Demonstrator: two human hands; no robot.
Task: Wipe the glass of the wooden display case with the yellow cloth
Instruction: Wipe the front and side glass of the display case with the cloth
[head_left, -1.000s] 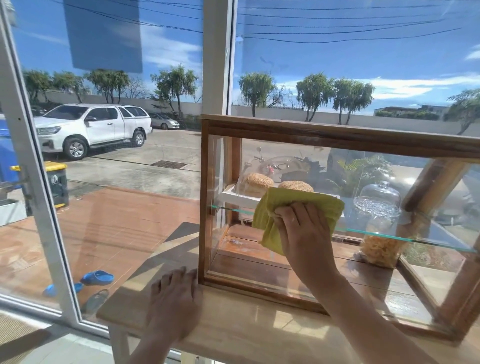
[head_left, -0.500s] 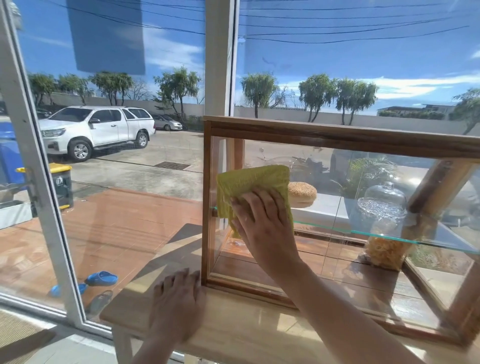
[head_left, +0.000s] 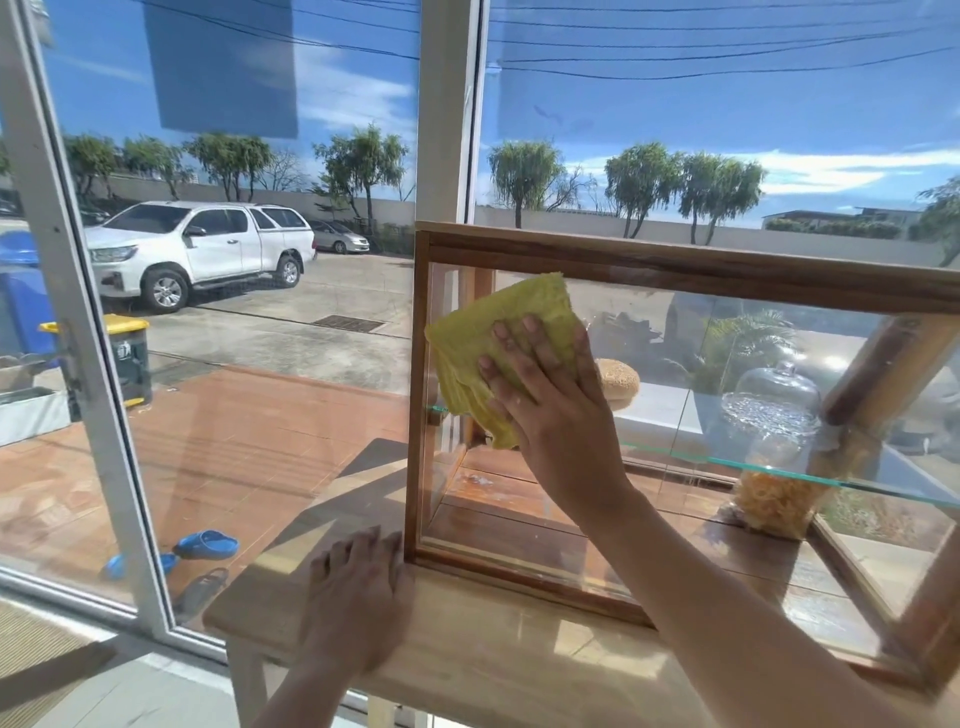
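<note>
The right hand (head_left: 545, 395) lies flat with its fingers spread, pressing the yellow cloth (head_left: 498, 348) against the front glass (head_left: 519, 499) of the wooden display case (head_left: 675, 270), up near the pane's top left corner; the cloth bunches out to the left and above the fingers, and a fold hangs below the palm. The left hand (head_left: 358, 592) rests palm down, fingers loosely spread and holding nothing, on the pale wooden surface (head_left: 493, 665), its fingertips just beside the case's lower left corner. The case stands on that surface, close against a large window. Inside it a glass shelf (head_left: 779, 465) runs across, carrying a sesame bun (head_left: 618, 382) just right of the wiping hand and a clear glass dome (head_left: 776, 395) on a cut-glass stand further right; below the shelf, on the case's wooden floor, sits a container of pale yellow crisps (head_left: 774, 501). Through the window stand a white pickup truck (head_left: 202, 249) on the concrete lot, a bin with a yellow lid (head_left: 124, 358) at the edge of the red-tiled terrace, and blue sandals (head_left: 205, 544) near the white door frame (head_left: 83, 322).
</note>
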